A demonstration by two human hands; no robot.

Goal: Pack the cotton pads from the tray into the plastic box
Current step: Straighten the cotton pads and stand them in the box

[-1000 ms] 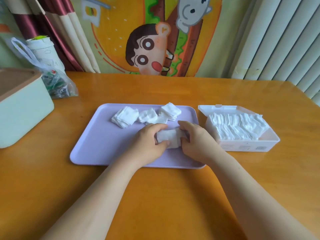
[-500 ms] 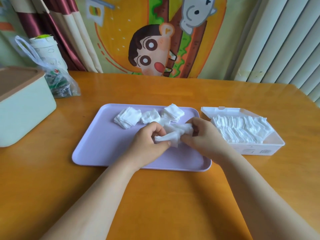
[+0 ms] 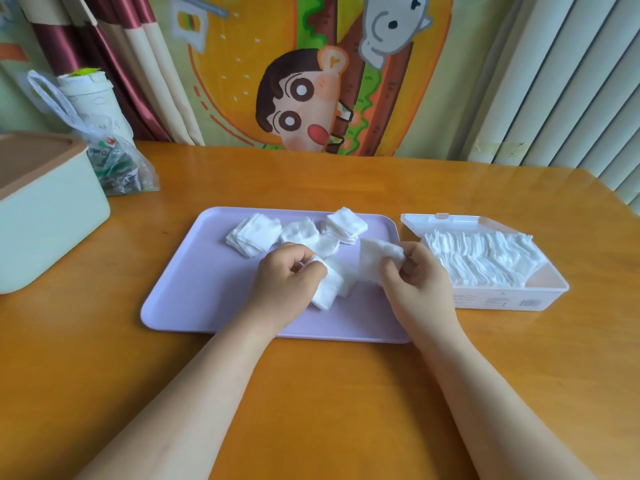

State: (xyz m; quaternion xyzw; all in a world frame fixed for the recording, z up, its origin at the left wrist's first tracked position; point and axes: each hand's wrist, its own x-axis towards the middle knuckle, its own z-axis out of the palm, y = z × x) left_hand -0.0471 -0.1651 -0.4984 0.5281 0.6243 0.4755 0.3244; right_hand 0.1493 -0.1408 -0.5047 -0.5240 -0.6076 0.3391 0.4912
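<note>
Split apart since a moment ago — right hand (image 3: 412, 285) pinches one wad of cotton pads (image 3: 375, 259), left hand (image 3: 287, 282) grips another; plastic box (image 3: 502, 300) lies just right of the right-hand grip.

Bright, soft daylight with a mild wide-angle bend.
Pale glare spreads over the table (image 3: 450, 181) near the blinds (image 3: 571, 81); shadows are faint; cotton pads (image 3: 485, 258) wash out white, detail soft; frame edges curve.

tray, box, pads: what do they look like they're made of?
tray: likely plastic, matte lilac, smooth, moulded raised rim. box: clear plastic, slightly glossy, see-through at its empty end. pads: soft white cotton or nonwoven, fuzzy edges; the gripped ones crumple.
</note>
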